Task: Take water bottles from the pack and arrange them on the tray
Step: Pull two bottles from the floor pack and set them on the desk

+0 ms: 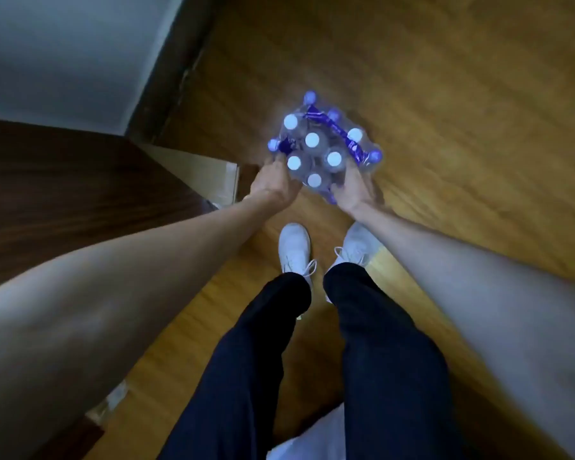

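While I bend over the wooden floor (pixel 445 94), my left hand (pixel 273 185) curls around the pack (pixel 324 151) at its seven o'clock corner and my right hand (pixel 354 189) cups its five o'clock corner, fingers closed on the plastic wrap. The pack sits at twelve o'clock from my shoes (pixel 294 247). Gripped only at the near edge, the wrap could stretch or tear and the far end sag. Inside it, white-capped bottles (pixel 312 140) stand upright, close together. No tray is in view.

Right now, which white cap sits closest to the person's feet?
The cap at the near edge of the pack, between the left hand and right hand.
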A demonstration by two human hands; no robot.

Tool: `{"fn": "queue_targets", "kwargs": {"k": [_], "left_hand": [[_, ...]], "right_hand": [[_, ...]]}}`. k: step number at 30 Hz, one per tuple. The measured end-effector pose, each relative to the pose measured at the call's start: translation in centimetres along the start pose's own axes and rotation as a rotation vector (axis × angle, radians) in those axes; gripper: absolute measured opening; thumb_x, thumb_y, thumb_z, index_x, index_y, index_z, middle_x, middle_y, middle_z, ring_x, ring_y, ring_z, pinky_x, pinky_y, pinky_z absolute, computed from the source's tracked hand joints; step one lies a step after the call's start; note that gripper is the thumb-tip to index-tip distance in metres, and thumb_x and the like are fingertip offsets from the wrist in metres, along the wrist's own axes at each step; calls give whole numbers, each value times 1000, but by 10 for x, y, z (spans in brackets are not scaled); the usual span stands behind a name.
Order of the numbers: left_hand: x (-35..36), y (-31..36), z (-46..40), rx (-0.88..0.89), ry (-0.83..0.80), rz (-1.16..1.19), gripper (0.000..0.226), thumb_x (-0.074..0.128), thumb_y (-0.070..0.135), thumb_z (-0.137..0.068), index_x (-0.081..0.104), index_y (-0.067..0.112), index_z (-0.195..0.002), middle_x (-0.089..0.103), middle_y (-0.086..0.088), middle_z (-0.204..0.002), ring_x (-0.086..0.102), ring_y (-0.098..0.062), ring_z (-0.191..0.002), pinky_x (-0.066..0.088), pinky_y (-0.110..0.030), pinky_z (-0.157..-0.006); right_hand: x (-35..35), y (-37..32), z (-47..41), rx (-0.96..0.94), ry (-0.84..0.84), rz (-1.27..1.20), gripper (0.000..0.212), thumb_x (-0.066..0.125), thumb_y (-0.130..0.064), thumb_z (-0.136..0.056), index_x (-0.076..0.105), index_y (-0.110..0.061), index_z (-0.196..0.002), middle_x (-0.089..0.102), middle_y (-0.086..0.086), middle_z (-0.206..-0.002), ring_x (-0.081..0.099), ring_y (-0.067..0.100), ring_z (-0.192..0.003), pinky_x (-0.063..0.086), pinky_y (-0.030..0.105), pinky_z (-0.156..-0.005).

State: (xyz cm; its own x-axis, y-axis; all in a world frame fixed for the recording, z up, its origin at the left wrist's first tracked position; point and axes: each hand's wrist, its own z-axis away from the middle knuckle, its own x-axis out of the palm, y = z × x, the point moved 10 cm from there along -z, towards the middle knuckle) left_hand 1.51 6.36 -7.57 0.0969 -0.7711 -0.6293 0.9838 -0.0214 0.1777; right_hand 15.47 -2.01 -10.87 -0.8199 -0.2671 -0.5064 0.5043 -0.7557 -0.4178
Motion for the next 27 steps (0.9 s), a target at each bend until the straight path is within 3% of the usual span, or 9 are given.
{"fn": "queue_targets", "kwargs": {"k": [4, 8, 11, 16, 21, 27], "left_hand": [[29, -5, -44, -4, -12, -59, 58, 64, 24, -92, 35, 15, -141, 38, -16, -147, 53, -40, -124, 46, -47, -95], [45, -4, -75, 5, 19, -49, 48, 57, 19, -97, 34, 13, -139, 55, -20, -129, 59, -40, -114, 41, -37, -76], [46, -1, -86, 2, 87, -46, 48, 55, 13, -97, 33, 13, -140, 55, -21, -129, 59, -40, -114, 37, -35, -75], [44, -6, -87, -9, 103, -2, 42, 50, 13, -97, 33, 12, -135, 60, -23, -121, 61, -43, -108, 39, -40, -73], [14, -2, -38, -136, 169, 207, 44, 55, 17, -93, 34, 8, -130, 65, -21, -112, 63, -40, -104, 50, -42, -82], [-49, 18, 78, -127, 210, 258, 42, 59, 21, -95, 34, 6, -125, 67, -17, -102, 66, -37, -93, 53, -46, -75]], "right_hand": [[8, 3, -44, -29, 80, 163, 48, 60, -29, -95, 44, -12, -137, 59, 23, -129, 59, 43, -118, 49, 46, -87], [16, -6, -74, -106, 130, 252, 45, 63, -30, -94, 44, -9, -129, 67, 24, -117, 65, 44, -109, 51, 46, -79], [16, -11, -87, -138, 189, 285, 41, 62, -27, -94, 45, -8, -126, 71, 24, -107, 69, 42, -100, 45, 41, -67], [14, -9, -85, -129, 157, 206, 38, 62, -17, -90, 49, -5, -123, 68, 27, -112, 65, 45, -107, 51, 46, -80], [-22, -16, -29, -129, 178, 86, 46, 65, -23, -87, 50, -2, -125, 66, 27, -111, 62, 45, -106, 50, 44, -81], [-93, -56, 73, -130, 188, -7, 39, 66, -26, -85, 53, -7, -117, 69, 21, -104, 65, 41, -99, 44, 35, -70]]}}
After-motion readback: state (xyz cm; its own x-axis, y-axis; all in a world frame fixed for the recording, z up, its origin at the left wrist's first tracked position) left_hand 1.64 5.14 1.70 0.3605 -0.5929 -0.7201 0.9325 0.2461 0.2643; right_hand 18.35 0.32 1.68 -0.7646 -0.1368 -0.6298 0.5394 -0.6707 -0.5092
